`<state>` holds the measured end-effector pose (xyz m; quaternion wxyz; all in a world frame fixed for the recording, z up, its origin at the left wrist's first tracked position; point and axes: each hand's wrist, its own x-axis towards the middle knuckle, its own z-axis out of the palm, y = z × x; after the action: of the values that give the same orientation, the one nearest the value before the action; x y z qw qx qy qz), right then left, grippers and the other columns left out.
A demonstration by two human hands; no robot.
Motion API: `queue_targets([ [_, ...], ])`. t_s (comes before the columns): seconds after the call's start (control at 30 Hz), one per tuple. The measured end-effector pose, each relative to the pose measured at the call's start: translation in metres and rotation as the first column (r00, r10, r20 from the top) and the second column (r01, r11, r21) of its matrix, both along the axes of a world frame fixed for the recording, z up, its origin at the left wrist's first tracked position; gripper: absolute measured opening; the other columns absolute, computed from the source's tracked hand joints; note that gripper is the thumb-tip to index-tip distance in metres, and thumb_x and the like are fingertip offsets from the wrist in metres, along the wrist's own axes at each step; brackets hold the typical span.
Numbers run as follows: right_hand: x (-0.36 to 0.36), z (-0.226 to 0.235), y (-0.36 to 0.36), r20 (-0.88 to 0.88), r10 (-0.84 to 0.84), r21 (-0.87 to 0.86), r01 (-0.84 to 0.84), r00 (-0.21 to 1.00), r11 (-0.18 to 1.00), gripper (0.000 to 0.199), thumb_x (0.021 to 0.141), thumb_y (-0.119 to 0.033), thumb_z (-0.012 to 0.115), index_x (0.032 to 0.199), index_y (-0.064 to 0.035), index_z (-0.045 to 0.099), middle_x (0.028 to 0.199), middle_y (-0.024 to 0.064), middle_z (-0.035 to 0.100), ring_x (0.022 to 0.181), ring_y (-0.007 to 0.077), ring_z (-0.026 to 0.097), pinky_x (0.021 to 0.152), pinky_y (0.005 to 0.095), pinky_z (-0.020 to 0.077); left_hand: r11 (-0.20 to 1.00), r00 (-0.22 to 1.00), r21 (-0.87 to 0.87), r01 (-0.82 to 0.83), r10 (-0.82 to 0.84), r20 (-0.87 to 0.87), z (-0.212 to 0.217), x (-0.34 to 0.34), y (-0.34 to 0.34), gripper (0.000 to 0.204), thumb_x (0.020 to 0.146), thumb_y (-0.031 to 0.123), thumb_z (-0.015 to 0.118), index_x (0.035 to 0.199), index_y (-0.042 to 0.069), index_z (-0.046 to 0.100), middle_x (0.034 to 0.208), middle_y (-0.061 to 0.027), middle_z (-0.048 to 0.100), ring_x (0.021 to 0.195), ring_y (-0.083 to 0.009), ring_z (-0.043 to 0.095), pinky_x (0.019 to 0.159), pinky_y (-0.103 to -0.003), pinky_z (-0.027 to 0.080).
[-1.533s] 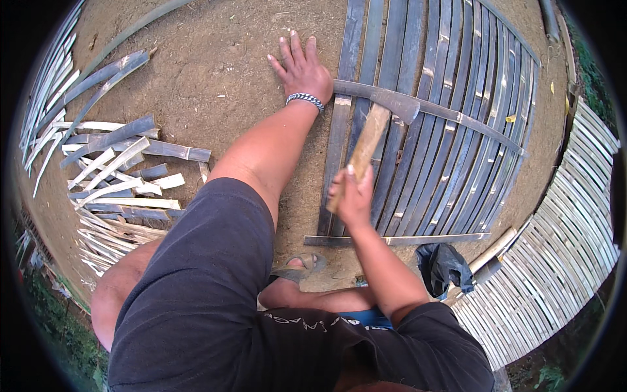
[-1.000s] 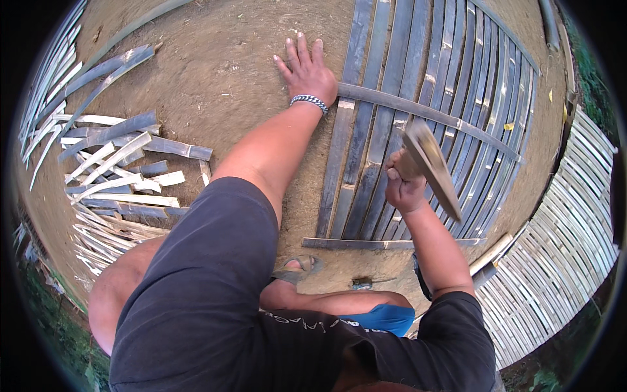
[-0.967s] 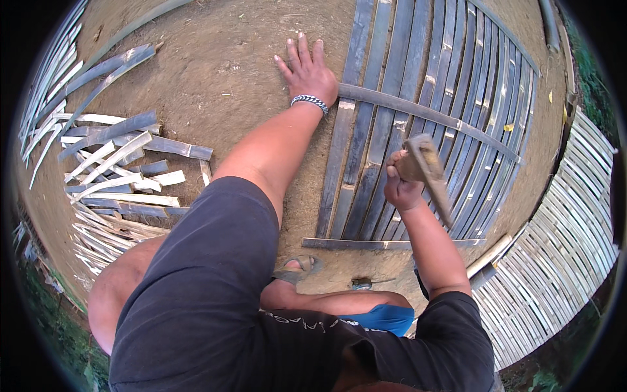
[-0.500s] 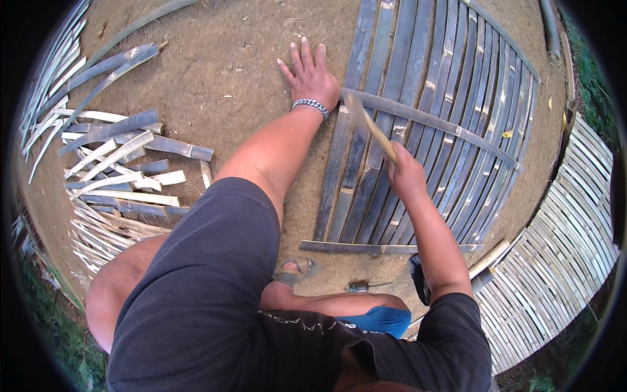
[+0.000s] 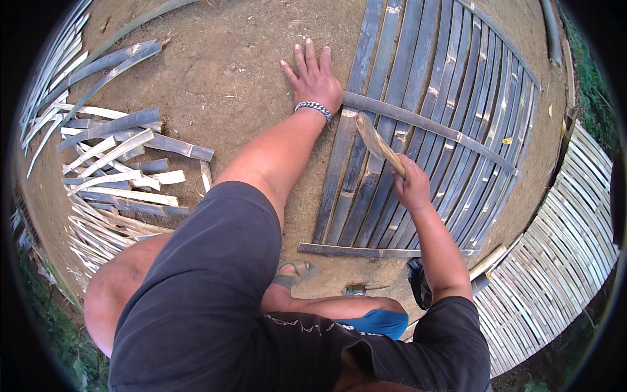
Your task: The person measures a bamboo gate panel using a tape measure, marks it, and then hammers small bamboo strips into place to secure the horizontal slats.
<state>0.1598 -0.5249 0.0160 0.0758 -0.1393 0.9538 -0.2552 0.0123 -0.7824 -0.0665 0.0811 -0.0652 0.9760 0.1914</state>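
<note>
My left hand (image 5: 318, 83) lies on the bare dirt with its fingers spread, a chain bracelet at the wrist. Its heel is beside the left end of a crosswise bamboo strip (image 5: 434, 124). That strip runs over a panel of dark bamboo slats (image 5: 372, 189) on the ground. In my right hand (image 5: 413, 186) is a short wooden stick (image 5: 377, 140), closed in the fingers and held over the panel. The stick is slightly blurred, and its far end points toward the left end of the crosswise strip. Whether it touches the slats I cannot tell.
Cut bamboo pieces (image 5: 140, 140) and pale split strips (image 5: 111, 228) lie heaped on the left. A lighter slatted bamboo panel (image 5: 555, 248) is at the right. A black plastic bag (image 5: 418, 284) sits by my right elbow, and a small object (image 5: 356, 289) lies near my sandalled foot (image 5: 294, 271).
My right hand has moved a little right and nearer to me with the stick, whose far end has swung lower. The left hand has stayed almost in place.
</note>
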Motion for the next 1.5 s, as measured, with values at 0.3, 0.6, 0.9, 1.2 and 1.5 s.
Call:
queue_targets([
  [0.3, -0.076, 0.035, 0.032, -0.008, 0.476, 0.425, -0.427, 0.88, 0.798, 0.028, 0.073, -0.013, 0.069, 0.099, -0.0159, 0.062, 0.087, 0.0037, 0.061, 0.086, 0.0252, 0.065, 0.074, 0.0402, 0.0505, 1.0, 1.0, -0.025, 0.001, -0.002, -0.028, -0.006, -0.003, 0.001, 0.067, 0.093, 0.019, 0.045, 0.156, 0.01, 0.027, 0.167, -0.0216, 0.009, 0.155, -0.0418, 0.0, 0.12, -0.066, -0.005],
  [0.6, -0.113, 0.037, 0.028, 0.024, 0.532, 0.506, -0.469, 0.847, 0.724, 0.02, 0.076, -0.01, 0.065, 0.095, -0.0172, 0.062, 0.089, 0.0023, 0.062, 0.091, 0.0234, 0.066, 0.079, 0.0398, 0.0515, 0.999, 1.0, -0.037, 0.003, -0.003, -0.011, -0.005, -0.002, 0.002, 0.068, 0.092, 0.018, 0.046, 0.156, 0.011, 0.027, 0.167, -0.0212, 0.008, 0.156, -0.0414, -0.001, 0.12, -0.066, -0.004],
  [0.9, -0.119, 0.035, 0.029, 0.062, 0.623, 0.488, -0.568, 0.78, 0.663, 0.017, 0.077, -0.011, 0.064, 0.093, -0.0174, 0.062, 0.089, 0.0023, 0.063, 0.092, 0.0228, 0.066, 0.079, 0.0388, 0.0507, 1.0, 1.0, -0.03, 0.0, 0.0, -0.03, -0.008, -0.002, 0.001, 0.067, 0.091, 0.018, 0.047, 0.156, 0.012, 0.028, 0.167, -0.0211, 0.009, 0.155, -0.0421, -0.001, 0.12, -0.067, -0.005],
  [1.2, -0.094, 0.032, 0.028, 0.229, 0.286, 0.288, -0.345, 0.93, 0.893, 0.035, 0.072, -0.004, 0.071, 0.105, -0.014, 0.062, 0.091, 0.0076, 0.066, 0.092, 0.0314, 0.067, 0.075, 0.0447, 0.054, 1.0, 1.0, -0.03, 0.004, -0.004, -0.011, -0.006, -0.002, 0.0, 0.068, 0.091, 0.018, 0.048, 0.156, 0.012, 0.028, 0.167, -0.021, 0.008, 0.155, -0.042, -0.001, 0.12, -0.067, -0.005],
  [1.5, 0.009, 0.037, -0.039, 0.264, -0.32, -0.197, 0.376, 0.91, 0.905, 0.038, 0.1, -0.014, 0.059, 0.135, -0.0067, 0.047, 0.096, 0.0142, 0.063, 0.081, 0.0263, 0.062, 0.076, 0.0359, 0.0523, 1.0, 1.0, -0.024, 0.012, -0.013, -0.012, -0.007, 0.001, -0.001, 0.068, 0.091, 0.017, 0.046, 0.156, 0.011, 0.027, 0.167, -0.0216, 0.008, 0.155, -0.0423, -0.002, 0.12, -0.067, -0.006],
])
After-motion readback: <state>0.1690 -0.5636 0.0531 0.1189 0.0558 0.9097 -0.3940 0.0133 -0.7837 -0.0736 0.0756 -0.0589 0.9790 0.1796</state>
